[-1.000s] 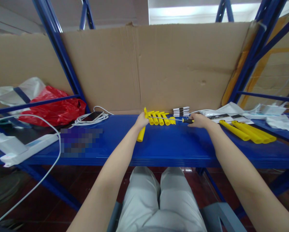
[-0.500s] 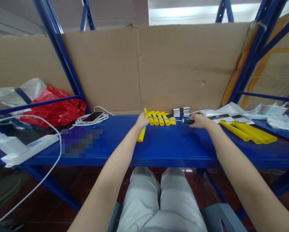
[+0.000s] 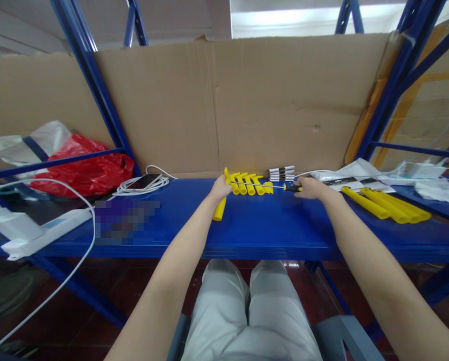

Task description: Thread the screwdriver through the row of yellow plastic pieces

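My left hand (image 3: 221, 187) is closed around a yellow tube with a flared top (image 3: 219, 209), which stands tilted over the blue bench. In my right hand (image 3: 307, 188) is the black and yellow handle of a long screwdriver (image 3: 260, 186). Its thin metal shaft runs leftward to the upper part of the held tube; where the tip sits exactly is too small to tell. Behind the shaft, several short yellow pieces (image 3: 250, 189) lie in a row. Beside them is a small stack of white sticks with dark bands (image 3: 282, 174).
Several long yellow tubes (image 3: 388, 206) lie on the right of the blue bench (image 3: 269, 225), by a plastic bag (image 3: 360, 169). A white power strip (image 3: 51, 233), a coiled cable (image 3: 144, 186) and a red bag (image 3: 85, 165) are on the left. Cardboard (image 3: 277, 105) stands behind.
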A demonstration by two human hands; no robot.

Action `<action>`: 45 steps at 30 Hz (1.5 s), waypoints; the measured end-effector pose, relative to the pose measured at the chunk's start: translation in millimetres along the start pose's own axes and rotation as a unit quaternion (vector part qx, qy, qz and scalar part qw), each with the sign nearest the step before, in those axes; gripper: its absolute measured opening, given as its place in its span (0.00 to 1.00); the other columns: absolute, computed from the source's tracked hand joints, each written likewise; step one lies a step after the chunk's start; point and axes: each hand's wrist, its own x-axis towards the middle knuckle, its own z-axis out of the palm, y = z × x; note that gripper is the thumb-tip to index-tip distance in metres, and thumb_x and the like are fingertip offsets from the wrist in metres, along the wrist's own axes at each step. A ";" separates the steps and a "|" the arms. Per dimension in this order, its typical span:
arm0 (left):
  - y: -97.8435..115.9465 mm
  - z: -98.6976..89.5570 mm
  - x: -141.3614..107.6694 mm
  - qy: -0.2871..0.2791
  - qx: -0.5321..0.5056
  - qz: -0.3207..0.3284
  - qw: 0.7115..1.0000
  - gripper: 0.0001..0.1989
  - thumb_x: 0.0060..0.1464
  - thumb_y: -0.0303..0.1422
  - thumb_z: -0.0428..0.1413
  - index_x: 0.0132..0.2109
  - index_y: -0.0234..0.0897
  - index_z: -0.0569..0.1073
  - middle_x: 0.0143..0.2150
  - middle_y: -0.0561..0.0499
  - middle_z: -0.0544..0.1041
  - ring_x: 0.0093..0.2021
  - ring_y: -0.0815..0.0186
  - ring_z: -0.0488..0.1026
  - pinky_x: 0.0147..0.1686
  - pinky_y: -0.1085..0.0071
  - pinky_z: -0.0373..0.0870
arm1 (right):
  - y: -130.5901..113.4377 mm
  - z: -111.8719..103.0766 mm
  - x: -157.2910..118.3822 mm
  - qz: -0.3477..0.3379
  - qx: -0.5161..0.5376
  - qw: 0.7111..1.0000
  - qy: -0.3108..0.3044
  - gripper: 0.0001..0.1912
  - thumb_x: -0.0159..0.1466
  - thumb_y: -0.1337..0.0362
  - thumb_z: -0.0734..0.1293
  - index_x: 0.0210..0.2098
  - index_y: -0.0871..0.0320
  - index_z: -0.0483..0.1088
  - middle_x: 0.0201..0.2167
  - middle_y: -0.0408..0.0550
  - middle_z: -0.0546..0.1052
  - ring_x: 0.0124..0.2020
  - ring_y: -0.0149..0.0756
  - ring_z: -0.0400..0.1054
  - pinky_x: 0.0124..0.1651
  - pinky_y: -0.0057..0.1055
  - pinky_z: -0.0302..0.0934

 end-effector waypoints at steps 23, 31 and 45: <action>-2.5 1.6 1.3 0.003 0.017 -0.010 1.000 0.19 0.39 0.19 0.59 0.42 0.33 0.74 0.44 0.42 0.83 0.48 0.55 0.80 0.45 0.67 0.75 | -4.0 -5.1 -4.3 -0.019 0.029 0.999 -0.008 0.17 0.55 0.60 0.70 0.43 0.59 0.74 0.40 0.55 0.81 0.40 0.46 0.75 0.39 0.32 0.63; -0.2 0.3 -0.7 0.001 0.014 -0.001 1.000 0.18 0.41 0.18 0.57 0.43 0.32 0.74 0.45 0.42 0.83 0.48 0.56 0.80 0.44 0.69 0.74 | -4.6 -8.1 -5.9 -0.047 0.045 0.998 -0.004 0.12 0.56 0.61 0.67 0.37 0.58 0.77 0.34 0.53 0.81 0.37 0.45 0.75 0.38 0.32 0.63; -2.3 0.8 2.3 -0.007 0.019 0.003 1.000 0.18 0.39 0.18 0.58 0.42 0.33 0.73 0.46 0.41 0.83 0.49 0.55 0.80 0.46 0.66 0.75 | -3.4 -6.5 -5.0 -0.042 0.069 0.997 -0.017 0.12 0.58 0.62 0.65 0.39 0.59 0.77 0.36 0.52 0.81 0.38 0.44 0.75 0.40 0.32 0.63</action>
